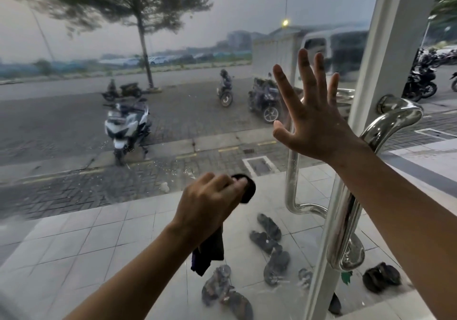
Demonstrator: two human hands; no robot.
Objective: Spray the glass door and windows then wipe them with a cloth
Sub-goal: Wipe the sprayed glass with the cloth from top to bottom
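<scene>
Step in hand: wiping. Left hand (210, 201) has its fingers curled round the dark cloth (244, 188). The wad sits past the fingertips on the glass door (153, 168), its tail hanging below the wrist. Right hand (314, 116) has fingers spread wide, apparently flat on the pane, with the handle (346, 210) just beyond the little finger. Droplets speckle the glass left of the wad. Judgement: keep the wad flat, stroke toward them in overlapping passes, and brace with the right palm.

Most of the cloth (210, 253) is buried inside the left hand (210, 203); only a bunched end and a dangling tail show. The right hand (314, 124) and its forearm cover the middle of the door handle (343, 225). Sandals (269, 230) smear through the wet glass door (173, 134), and the tree (143, 47) and truck (321, 45) are blurred. Both forearms run off the edge.
</scene>
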